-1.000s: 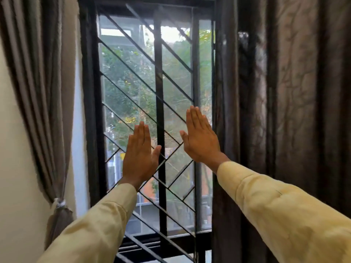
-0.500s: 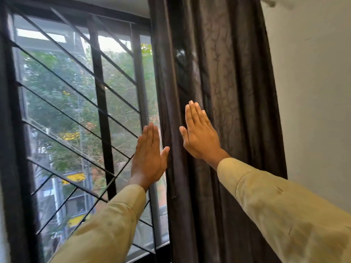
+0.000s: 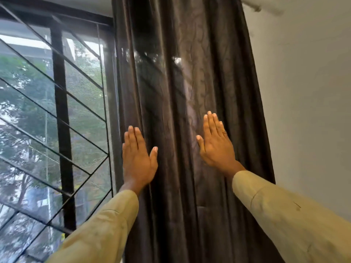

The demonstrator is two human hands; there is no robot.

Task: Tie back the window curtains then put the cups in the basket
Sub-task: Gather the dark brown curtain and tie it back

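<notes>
Subject: the dark curtain (image 3: 180, 92) hangs full length through the middle of the view, from 12 o'clock down to 6 o'clock. It is loose, ungathered and in deep vertical folds. The barred window (image 3: 60, 114) lies at 9 o'clock of it and the pale wall (image 3: 303, 101) at 3 o'clock. No tie-back, cups or basket are in view.

Hands: the left hand (image 3: 137, 160) is raised flat, fingers straight and together, in front of the curtain's window-side edge, at about 8 o'clock from frame centre. The right hand (image 3: 216, 147) is likewise flat and extended, at about 4 o'clock, in front of the folds nearer the wall. Neither hand has hold of anything. Whether the palms actually touch the cloth cannot be told.

Handling assessment: the cloth appears thin, since window light shows through its upper part. It also appears soft and light, with a slight sheen. I judge that it will bunch easily but may slide out of a loose hold. It is not fragile, though a hard pull could strain the hanging at the top.

Recommended hold: take both outer edges at about the height of the hands, sweep the folds together toward 3 o'clock, and close one hand round the whole bundle, leaving the other free for tying.
</notes>
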